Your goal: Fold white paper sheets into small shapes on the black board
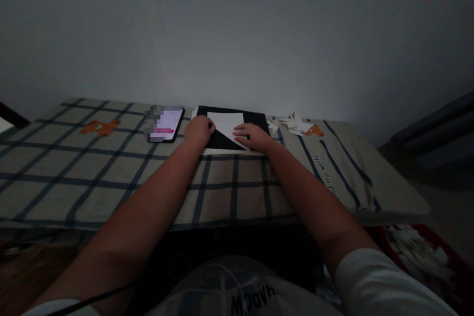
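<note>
A white sheet of paper (226,119) lies on a black flat board (255,116), with a slanting lower edge that looks like a diagonal fold. At its left edge is my left hand (199,129), its fingers curled together on the paper; the fingertips are partly hidden. My right hand (256,137) rests on the paper's right side, fingers stretched out and slightly spread. White sheets (218,151) stick out from beneath the board along its front edge.
A phone (166,126) with a lit screen lies left of the board. Folded white paper pieces (295,123) lie to the right. A checked cloth (148,168) covers the table, which meets a grey wall (237,34). At lower right stands a red container (425,237) of crumpled paper.
</note>
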Demonstrator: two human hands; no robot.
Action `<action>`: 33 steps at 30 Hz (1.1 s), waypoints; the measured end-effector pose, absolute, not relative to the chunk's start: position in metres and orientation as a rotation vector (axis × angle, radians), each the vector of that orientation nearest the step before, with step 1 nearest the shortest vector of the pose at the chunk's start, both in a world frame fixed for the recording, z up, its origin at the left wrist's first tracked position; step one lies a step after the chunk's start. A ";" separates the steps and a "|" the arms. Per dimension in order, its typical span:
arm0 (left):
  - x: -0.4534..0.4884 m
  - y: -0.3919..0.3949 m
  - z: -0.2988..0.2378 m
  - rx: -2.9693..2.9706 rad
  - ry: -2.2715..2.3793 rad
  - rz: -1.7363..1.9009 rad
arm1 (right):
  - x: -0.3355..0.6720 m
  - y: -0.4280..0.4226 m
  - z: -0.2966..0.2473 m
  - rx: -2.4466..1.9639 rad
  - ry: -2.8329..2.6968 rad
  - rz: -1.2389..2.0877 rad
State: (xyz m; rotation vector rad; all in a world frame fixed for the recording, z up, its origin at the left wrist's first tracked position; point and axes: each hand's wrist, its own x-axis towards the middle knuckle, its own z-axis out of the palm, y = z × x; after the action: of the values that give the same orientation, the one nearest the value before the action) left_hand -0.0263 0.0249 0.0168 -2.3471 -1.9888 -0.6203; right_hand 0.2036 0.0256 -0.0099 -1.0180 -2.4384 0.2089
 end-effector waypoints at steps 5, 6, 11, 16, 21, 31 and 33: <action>-0.026 0.030 0.018 -2.306 -2.057 -0.654 | 0.204 0.026 -0.010 -1.016 -2.421 0.244; -0.026 0.032 0.017 -2.288 -2.066 -0.651 | 0.204 0.026 -0.010 -1.012 -2.423 0.251; -0.027 0.038 0.009 -2.238 -2.039 -0.717 | 0.204 0.025 -0.009 -1.014 -2.442 0.240; -0.027 0.039 0.005 -2.232 -2.015 -0.741 | 0.204 0.022 -0.007 -0.995 -2.456 0.237; -0.028 0.032 0.007 -2.257 -1.912 -0.783 | 0.202 0.021 -0.007 -0.949 -2.451 0.234; -0.017 0.007 0.012 -2.571 -1.619 -0.523 | 0.195 0.016 -0.001 -1.000 -2.410 0.162; -0.018 0.007 0.012 -2.592 -1.592 -0.500 | 0.199 0.018 -0.001 -1.076 -2.396 0.132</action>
State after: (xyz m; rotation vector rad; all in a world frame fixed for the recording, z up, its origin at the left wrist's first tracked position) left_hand -0.0181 0.0071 0.0119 -2.5919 -1.5918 -0.5002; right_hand 0.1991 0.0177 -0.0010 -1.0758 -2.3957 0.1325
